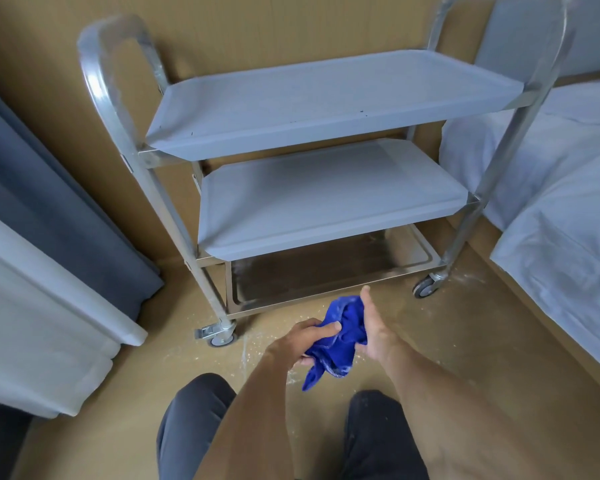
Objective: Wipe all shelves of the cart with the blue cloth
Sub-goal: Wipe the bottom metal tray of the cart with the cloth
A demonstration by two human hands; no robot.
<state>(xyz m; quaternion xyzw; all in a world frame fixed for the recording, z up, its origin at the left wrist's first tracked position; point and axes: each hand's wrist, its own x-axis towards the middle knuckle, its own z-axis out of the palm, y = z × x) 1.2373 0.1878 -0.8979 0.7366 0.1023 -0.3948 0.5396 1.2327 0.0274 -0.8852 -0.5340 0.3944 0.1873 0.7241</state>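
1. The blue cloth [340,336] is bunched up between both hands, held in the air in front of the cart [312,161] and above the floor [447,323], with one loose end hanging down towards the person's knees.
2. The left hand [303,341] grips the cloth from the left, its fingers curled round the fabric and the thumb lying on top.
3. The right hand [376,332] holds the cloth from the right side; its thumb points up and away, and its palm presses against the bundle. The other fingers are hidden behind the cloth.
4. The cart is a steel frame on castors with three shelves. The top shelf [326,98] and the middle shelf [326,199] look pale grey-blue; small dark specks lie along the front of the top shelf.
5. The bottom shelf [326,271] is bare shiny metal with a pale, dusty film on it.
6. Pale powder or crumbs are scattered on the floor in front of the cart, near the front left castor [222,336].
7. A bed with white bedding [561,220] stands just right of the cart; a dark grey curtain [49,188] hangs to the left.
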